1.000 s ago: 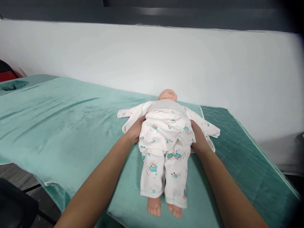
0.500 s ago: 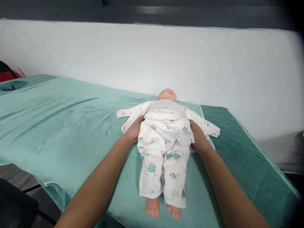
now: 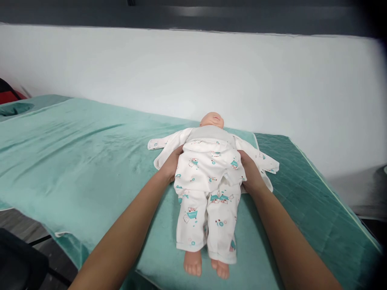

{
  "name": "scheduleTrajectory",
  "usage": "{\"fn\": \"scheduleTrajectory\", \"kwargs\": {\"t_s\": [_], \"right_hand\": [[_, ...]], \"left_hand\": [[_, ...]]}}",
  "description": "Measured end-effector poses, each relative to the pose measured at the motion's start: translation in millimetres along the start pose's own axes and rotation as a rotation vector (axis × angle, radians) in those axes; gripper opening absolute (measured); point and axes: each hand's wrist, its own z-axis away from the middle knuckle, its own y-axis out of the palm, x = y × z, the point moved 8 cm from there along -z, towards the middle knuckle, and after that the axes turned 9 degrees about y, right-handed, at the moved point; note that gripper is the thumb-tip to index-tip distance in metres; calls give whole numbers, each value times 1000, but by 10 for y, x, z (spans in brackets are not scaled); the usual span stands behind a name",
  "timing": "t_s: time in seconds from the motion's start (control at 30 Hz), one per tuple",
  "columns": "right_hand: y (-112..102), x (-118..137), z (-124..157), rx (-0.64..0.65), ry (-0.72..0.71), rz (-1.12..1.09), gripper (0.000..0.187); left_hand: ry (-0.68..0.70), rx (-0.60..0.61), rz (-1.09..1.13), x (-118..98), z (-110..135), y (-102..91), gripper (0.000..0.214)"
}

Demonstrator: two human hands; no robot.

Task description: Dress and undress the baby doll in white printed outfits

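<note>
Against trousers [image 3: 208, 171], left hand [image 3: 172, 164], right hand [image 3: 251, 172], half-curled (perhaps gripping)

I record even, diffuse light; source outside view. White wall [image 3: 193, 72] brightest, grey shadow low at right. Pale glare streak on dark panel [image 3: 187, 14]. Soft shadow on green cover [image 3: 90, 173] inside right forearm [image 3: 293, 237]. Black vignetting at right corners. I find trousers' [image 3: 192, 225] small print soft.
</note>
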Motion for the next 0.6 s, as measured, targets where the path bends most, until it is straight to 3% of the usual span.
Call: {"fn": "scheduleTrajectory", "kwargs": {"t_s": [0.2,0.43,0.6], "right_hand": [[-13,28,-5,-39,-31,64,29],[-47,-37,-32,-87,4,107,29],[-118,-216,-101,-142,124,-10,27]], "left_hand": [[98,-4,-131,-100,-20,6,26],[133,-47,-166,-73,10,-86,26],[109,-229,-300,-103,6,-281,28]]}}
